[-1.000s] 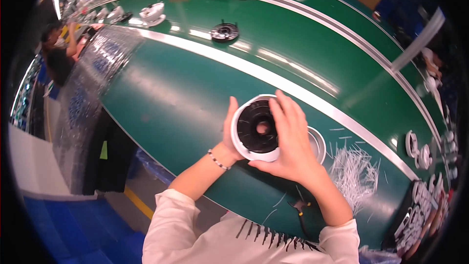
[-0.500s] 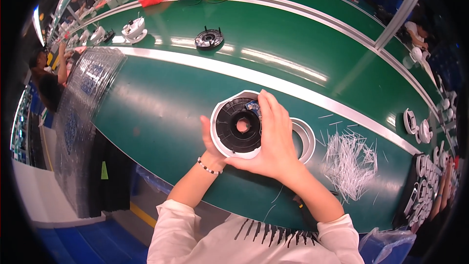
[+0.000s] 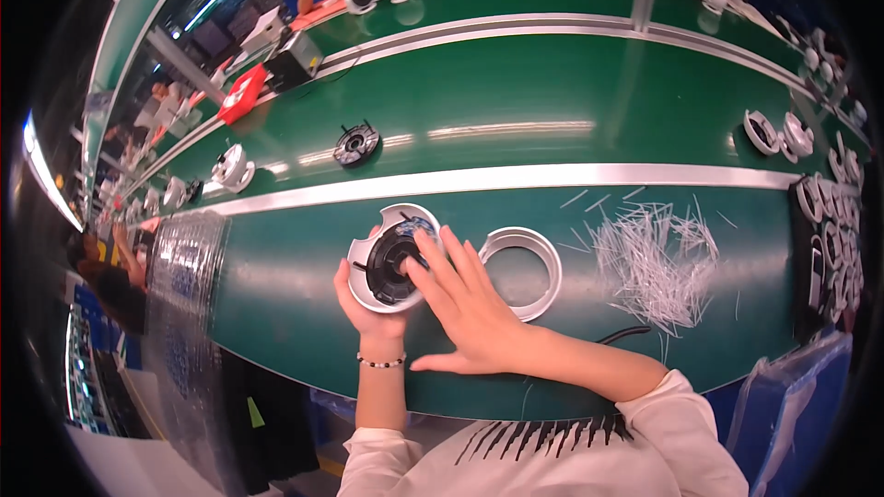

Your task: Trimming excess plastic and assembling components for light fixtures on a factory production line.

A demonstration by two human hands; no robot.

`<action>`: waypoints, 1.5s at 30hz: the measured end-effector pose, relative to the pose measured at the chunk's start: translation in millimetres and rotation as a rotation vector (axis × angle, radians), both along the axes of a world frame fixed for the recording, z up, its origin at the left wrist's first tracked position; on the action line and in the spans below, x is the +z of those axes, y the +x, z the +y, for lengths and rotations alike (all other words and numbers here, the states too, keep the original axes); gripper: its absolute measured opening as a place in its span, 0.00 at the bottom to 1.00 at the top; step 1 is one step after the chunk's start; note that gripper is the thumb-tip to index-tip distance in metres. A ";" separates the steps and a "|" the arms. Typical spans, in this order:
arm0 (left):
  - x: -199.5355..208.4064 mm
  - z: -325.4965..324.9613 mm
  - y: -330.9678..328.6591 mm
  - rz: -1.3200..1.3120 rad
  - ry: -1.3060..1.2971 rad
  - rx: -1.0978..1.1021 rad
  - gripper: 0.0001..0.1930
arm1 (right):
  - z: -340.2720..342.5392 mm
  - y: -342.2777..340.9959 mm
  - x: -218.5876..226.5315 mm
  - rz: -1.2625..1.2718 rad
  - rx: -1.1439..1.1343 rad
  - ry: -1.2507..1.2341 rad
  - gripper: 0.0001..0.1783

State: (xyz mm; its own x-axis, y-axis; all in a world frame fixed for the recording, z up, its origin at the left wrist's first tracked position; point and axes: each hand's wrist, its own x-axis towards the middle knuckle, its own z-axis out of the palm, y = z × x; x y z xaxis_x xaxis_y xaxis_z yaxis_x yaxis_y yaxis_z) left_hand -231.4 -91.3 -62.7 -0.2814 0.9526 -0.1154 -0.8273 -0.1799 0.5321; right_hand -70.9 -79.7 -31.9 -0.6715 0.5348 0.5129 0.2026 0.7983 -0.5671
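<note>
My left hand [image 3: 370, 320] cups a round white plastic housing [image 3: 360, 285] from below and the left, its thumb along the side. Inside the housing lies a black disc [image 3: 385, 278] with a hole in its middle; a blue circuit board [image 3: 416, 226] shows near the upper edge. Over the housing's right side, my right hand [image 3: 474, 308] is open with fingers spread, the fingertips at the disc and board. Whether they press on it cannot be made out. Right of the hands, a separate white ring [image 3: 551, 267] lies on the green table.
A pile of thin white strips [image 3: 656, 262] lies right of the ring, and a black curved handle [image 3: 624, 334] is nearer me. Across the metal rail, a black disc part [image 3: 356, 144] and white housings [image 3: 232, 168] sit on the green belt. A black tray of white parts [image 3: 815, 248] stands far right.
My right hand has let go of the housing's rim and spread its fingers over the disc. The housing has tilted and sits in my left hand alone. The view has turned.
</note>
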 end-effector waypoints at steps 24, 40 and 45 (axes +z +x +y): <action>-69.5 266.9 82.0 0.256 -0.058 -0.361 0.20 | 26.0 58.8 -22.4 -0.584 -0.211 -0.111 0.59; -56.6 285.8 -122.2 2.004 -0.760 0.024 0.24 | 41.2 95.8 19.3 -0.058 -0.188 -0.261 0.58; -52.8 281.4 -103.1 1.623 -0.418 0.126 0.17 | 48.7 104.5 19.8 0.233 -0.299 -0.274 0.59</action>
